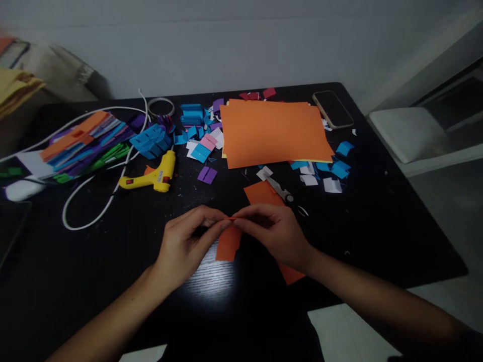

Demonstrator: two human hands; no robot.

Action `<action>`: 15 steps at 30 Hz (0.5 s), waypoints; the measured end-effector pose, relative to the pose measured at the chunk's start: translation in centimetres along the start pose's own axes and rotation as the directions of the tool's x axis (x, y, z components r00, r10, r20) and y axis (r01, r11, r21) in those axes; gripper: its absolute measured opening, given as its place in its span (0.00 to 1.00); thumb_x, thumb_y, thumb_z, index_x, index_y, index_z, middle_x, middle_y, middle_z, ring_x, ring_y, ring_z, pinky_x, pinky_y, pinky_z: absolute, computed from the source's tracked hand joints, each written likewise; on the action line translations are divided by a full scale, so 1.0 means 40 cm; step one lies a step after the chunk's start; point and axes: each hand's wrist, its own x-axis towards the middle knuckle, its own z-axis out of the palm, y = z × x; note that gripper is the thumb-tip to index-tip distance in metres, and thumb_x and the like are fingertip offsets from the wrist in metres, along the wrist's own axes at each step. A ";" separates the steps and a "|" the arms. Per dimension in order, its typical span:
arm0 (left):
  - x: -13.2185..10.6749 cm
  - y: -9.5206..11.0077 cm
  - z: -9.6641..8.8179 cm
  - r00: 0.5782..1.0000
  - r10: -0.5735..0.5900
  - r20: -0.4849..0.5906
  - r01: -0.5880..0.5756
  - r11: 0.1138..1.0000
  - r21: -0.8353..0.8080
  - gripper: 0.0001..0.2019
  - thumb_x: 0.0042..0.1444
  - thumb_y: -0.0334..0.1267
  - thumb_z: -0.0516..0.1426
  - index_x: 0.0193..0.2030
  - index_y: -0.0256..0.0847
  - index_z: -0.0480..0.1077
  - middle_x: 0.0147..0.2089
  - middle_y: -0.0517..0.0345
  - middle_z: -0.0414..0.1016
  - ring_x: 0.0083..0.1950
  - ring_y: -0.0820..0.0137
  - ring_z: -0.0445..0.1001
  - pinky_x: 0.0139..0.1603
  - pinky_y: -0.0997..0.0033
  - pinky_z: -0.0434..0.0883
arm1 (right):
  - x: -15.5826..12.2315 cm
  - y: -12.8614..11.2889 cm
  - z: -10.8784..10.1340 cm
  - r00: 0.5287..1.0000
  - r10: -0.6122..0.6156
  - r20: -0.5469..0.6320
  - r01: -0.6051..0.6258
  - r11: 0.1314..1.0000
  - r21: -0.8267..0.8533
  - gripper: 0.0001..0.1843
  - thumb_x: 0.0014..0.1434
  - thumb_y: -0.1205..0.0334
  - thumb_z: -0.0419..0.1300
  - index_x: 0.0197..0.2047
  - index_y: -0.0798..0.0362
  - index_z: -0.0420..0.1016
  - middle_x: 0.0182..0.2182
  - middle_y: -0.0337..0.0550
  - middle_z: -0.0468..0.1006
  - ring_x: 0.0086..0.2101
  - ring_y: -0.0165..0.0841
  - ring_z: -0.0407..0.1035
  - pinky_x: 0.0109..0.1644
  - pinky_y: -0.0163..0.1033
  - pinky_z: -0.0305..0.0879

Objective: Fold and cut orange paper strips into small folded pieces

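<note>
- I take this for a craft corner, likely in a home: a dark table (pixel 377 226) against a plain wall (pixel 188 55).
- Upper centre, I see orange sheets (pixel 275 133); centre, scissors (pixel 278 190); left, a yellow glue gun (pixel 162 173).

- Black rectangular table with a faint wood grain (pixel 377 226), against a grey wall
- Left: heaped folded paper strips in orange, blue, purple and green (pixel 90 138), beside a looped white cable (pixel 77 229)
- Near them: yellow plastic glue gun (pixel 153 178), on its side
- Centre: small purple folded paper piece (pixel 207 175); behind, stacked large orange paper sheets (pixel 277 130)
- Front: long orange paper strip (pixel 262 193), metal-bladed scissors (pixel 281 191) partly across it
- Right: blue and white paper scraps (pixel 340 170); dark-screened smartphone (pixel 332 109) near the back corner
</note>
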 end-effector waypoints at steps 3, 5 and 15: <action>-0.001 -0.001 0.002 1.000 -0.005 -0.003 0.005 1.000 -0.005 0.03 0.64 0.31 0.64 0.43 0.42 0.79 0.36 0.63 0.81 0.33 0.77 0.77 0.34 0.80 0.72 | -0.002 0.000 0.004 1.000 -0.023 -0.020 0.023 1.000 0.000 0.06 0.60 0.58 0.73 0.41 0.47 0.87 0.39 0.39 0.88 0.41 0.35 0.83 0.48 0.39 0.80; -0.002 0.000 0.002 1.000 -0.006 -0.007 0.006 1.000 -0.011 0.03 0.64 0.31 0.64 0.43 0.42 0.79 0.36 0.62 0.82 0.33 0.76 0.77 0.34 0.79 0.72 | -0.003 0.000 0.006 0.999 -0.027 -0.027 0.027 1.000 -0.008 0.06 0.60 0.58 0.73 0.41 0.47 0.87 0.39 0.39 0.88 0.40 0.35 0.83 0.48 0.40 0.81; -0.003 0.005 0.011 0.996 -0.081 -0.032 0.078 0.994 -0.078 0.04 0.63 0.33 0.65 0.44 0.43 0.79 0.36 0.62 0.83 0.33 0.75 0.80 0.36 0.78 0.77 | -0.004 0.000 0.005 0.998 -0.031 -0.057 0.031 1.000 -0.008 0.05 0.60 0.59 0.73 0.41 0.46 0.86 0.38 0.39 0.88 0.39 0.35 0.83 0.46 0.40 0.81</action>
